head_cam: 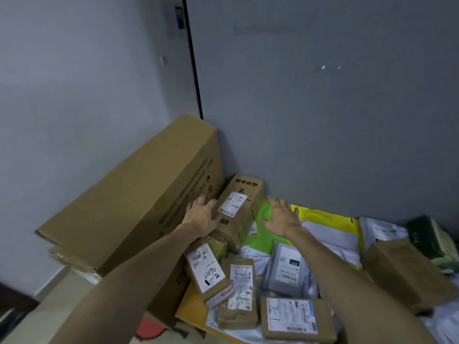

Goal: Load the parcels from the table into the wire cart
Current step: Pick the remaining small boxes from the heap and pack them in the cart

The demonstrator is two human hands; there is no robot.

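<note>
Between left hand [202, 217] and right hand [283, 219]: parcel [242, 207]

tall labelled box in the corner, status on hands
Both hands open: left hand beside tall labelled box, right hand over green mailer. Box not gripped. Large carton tight on its left.

A person's left hand [202, 216] and right hand [282, 217] are bare, each on a long, slim forearm that is uncovered down to the bottom edge of the view. The right forearm [347, 276] has one tiny dark spot near the wrist.
</note>
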